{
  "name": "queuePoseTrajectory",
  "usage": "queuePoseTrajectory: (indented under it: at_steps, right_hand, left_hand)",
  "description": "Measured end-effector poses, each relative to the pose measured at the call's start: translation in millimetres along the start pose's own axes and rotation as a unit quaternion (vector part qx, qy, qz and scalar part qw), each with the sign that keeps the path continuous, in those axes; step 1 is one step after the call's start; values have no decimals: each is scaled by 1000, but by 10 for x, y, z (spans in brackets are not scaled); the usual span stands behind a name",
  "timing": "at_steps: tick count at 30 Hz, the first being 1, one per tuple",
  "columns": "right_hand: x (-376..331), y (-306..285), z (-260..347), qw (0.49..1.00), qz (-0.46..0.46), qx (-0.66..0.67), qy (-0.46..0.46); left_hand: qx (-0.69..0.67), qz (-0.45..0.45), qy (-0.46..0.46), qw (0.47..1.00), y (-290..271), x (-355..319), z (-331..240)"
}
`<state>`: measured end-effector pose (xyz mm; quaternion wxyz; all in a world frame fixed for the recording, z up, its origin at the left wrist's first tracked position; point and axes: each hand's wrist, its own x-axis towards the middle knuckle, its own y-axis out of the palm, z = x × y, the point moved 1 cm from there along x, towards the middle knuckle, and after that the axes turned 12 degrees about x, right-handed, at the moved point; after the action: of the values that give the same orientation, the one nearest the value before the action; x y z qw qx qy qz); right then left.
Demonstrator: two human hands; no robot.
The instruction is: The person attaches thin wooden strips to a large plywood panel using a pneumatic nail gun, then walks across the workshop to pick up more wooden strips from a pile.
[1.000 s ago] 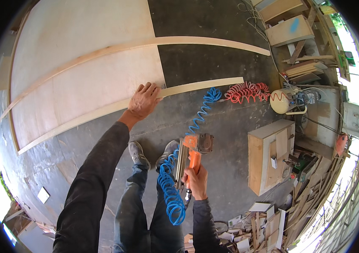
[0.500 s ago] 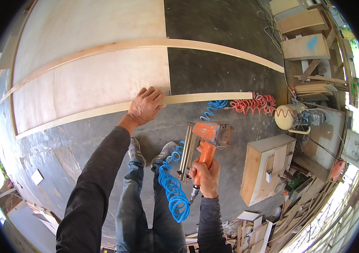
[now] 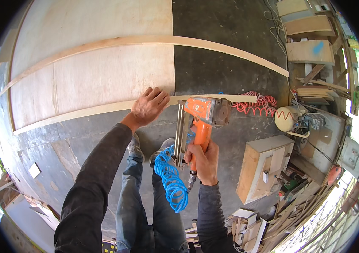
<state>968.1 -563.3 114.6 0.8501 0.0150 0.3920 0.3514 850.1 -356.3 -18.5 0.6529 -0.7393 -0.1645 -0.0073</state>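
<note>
My left hand (image 3: 149,106) presses flat on a long pale wooden strip (image 3: 91,110) that lies across a large plywood sheet (image 3: 103,76) on the floor. My right hand (image 3: 202,159) grips the handle of an orange pneumatic nail gun (image 3: 202,113), its head held just above the strip, right of my left hand. A blue coiled air hose (image 3: 170,181) hangs from the gun's handle. A second wooden strip (image 3: 213,44) lies farther away across the sheet.
A red coiled hose (image 3: 259,103) leads to a cream compressor (image 3: 288,118) at right. A small wooden cabinet (image 3: 264,166) stands near my right side. Stacked boards and offcuts (image 3: 310,50) fill the right edge. My legs and shoes (image 3: 135,147) are below.
My right hand has raised the nail gun forward to the strip, beside my left hand. The left hand has stayed pressed on the strip.
</note>
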Motion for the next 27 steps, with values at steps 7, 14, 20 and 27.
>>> queuePoseTrajectory:
  at_steps: [7, 14, 20, 27]
  right_hand:
    - [74, 54, -25, 999, 2, -43, 10]
    - [81, 116, -76, 998, -15, -58, 12]
    - [76, 141, -73, 997, -15, -72, -7]
    - [88, 162, -78, 996, -9, -84, -15]
  left_hand:
    - [7, 16, -10, 1000, -19, 10, -8]
    - [-12, 7, -14, 1000, 17, -6, -8]
    - [-22, 17, -17, 999, 3, 15, -20]
    - [-15, 18, -21, 999, 26, 7, -9]
